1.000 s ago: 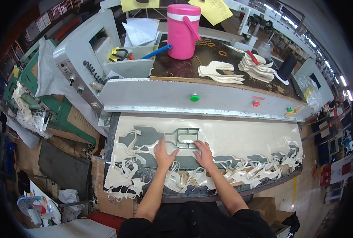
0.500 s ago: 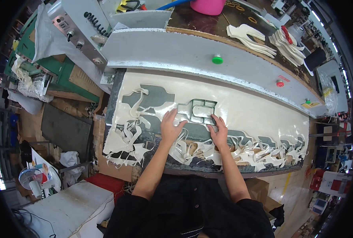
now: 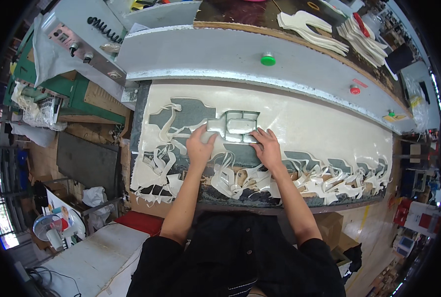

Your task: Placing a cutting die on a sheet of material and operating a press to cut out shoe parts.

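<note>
A greenish metal cutting die [image 3: 225,126], with a narrow left end and a wider frame at right, lies on a cream sheet [image 3: 319,116]. My left hand [image 3: 199,147] grips its narrow end, thumb on the near side and fingers at the far left. At the right near corner, the fingers and thumb of my right hand [image 3: 267,149] hold the frame. Close to the left hand is a cut-out gap [image 3: 193,115] showing the dark bed. Another gap [image 3: 240,152] opens just below the die. Both palms hide small parts of the sheet.
Tangled cream offcuts [image 3: 230,180] lie along the near edge. Behind the sheet runs a grey machine beam [image 3: 195,57] with a green button [image 3: 267,59] and a red button [image 3: 355,89]. Stacked cut pieces [image 3: 312,32] rest on the shelf above.
Both hands have shifted the cutting die left across the sheet, bringing its narrow end closer to the left cut-out. The whole view has also shifted slightly.
</note>
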### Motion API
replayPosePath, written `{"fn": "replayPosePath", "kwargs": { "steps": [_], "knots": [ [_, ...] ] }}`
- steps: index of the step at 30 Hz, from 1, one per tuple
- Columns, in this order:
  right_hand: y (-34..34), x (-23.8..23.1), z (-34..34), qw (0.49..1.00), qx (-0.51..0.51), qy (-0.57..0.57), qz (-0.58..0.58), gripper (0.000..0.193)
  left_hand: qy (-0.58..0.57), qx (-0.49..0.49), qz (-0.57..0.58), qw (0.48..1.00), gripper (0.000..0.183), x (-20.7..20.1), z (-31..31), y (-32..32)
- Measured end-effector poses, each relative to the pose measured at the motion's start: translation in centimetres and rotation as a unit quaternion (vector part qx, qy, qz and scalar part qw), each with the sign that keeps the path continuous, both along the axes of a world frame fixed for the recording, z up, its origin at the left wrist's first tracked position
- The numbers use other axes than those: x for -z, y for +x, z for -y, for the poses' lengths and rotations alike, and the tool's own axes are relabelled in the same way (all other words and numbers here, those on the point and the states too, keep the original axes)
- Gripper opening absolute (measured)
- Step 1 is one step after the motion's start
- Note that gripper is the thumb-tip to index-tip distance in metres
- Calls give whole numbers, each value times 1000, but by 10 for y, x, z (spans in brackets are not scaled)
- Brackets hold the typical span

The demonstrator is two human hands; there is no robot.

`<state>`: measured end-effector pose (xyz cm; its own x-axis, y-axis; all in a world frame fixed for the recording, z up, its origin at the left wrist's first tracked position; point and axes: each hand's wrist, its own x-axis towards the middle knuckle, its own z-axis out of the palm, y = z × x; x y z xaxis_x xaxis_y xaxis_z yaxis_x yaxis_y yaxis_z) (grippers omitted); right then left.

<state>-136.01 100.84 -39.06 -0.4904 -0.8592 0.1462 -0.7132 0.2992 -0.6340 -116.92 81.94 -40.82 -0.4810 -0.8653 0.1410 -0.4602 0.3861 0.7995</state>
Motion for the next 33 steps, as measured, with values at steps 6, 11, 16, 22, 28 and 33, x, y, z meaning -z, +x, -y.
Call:
{"fn": "replayPosePath", "kwargs": {
  "steps": [6,11,16,22,28,33],
  "knots": [
    [31,17,11,990,116,-73,23,43,-134,9,-38,990,55,7,-4,-3],
    [32,20,9,992,98,-82,24,38,-96,21,-16,995,58,16,-2,5],
    [33,25,9,995,77,-57,-8,42,-95,5,-18,995,58,12,-4,2],
    [32,23,14,996,70,-32,-33,42,-89,-12,-26,996,59,10,1,2],
    [31,21,17,998,61,-18,-20,39,-83,-6,-34,996,60,12,3,4],
    [30,20,15,998,67,-4,-6,44,-88,-6,-45,995,57,9,3,0]
  ]
}}
